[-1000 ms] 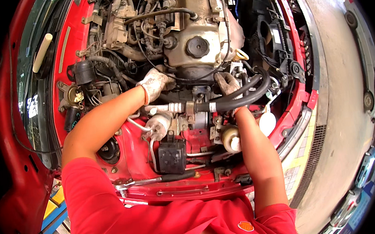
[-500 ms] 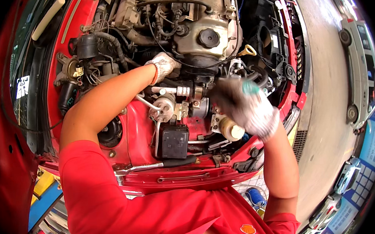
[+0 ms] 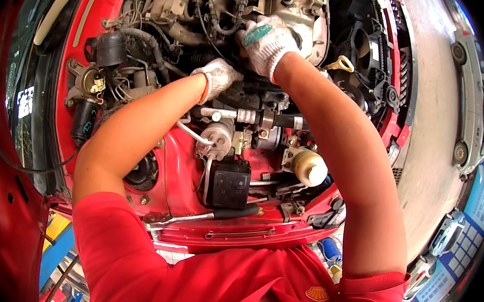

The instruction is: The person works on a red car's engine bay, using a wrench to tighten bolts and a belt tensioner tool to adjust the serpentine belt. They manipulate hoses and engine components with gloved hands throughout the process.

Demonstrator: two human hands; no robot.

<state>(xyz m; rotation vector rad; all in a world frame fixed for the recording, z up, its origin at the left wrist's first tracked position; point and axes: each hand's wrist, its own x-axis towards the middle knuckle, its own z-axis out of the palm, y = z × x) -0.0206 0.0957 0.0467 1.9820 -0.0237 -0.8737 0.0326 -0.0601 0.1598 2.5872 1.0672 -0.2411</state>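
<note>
Both my hands wear white knit gloves and reach into an engine bay. My left hand (image 3: 217,78) is closed low beside the engine (image 3: 307,24), above a black hose; its fingertips are hidden among the parts. My right hand (image 3: 267,42) lies over the near end of the engine, its green-printed back upward and fingers curled down. It covers the spot of the black oil filler cap. What either hand grips, if anything, is out of sight. A yellow dipstick handle (image 3: 342,63) stands right of my right wrist.
A ratchet wrench (image 3: 184,218) with a dark grip lies along the red fender (image 3: 244,240). Nearer than my hands are a black box (image 3: 230,185), a silver canister (image 3: 218,138) and a cream reservoir (image 3: 309,167). The radiator fan (image 3: 360,54) is at right; parked cars stand beyond.
My right hand, blurred above the reservoir before, has moved forward and left onto the engine end, covering the oil cap. My left hand stays in about the same place. The view has shifted slightly.
</note>
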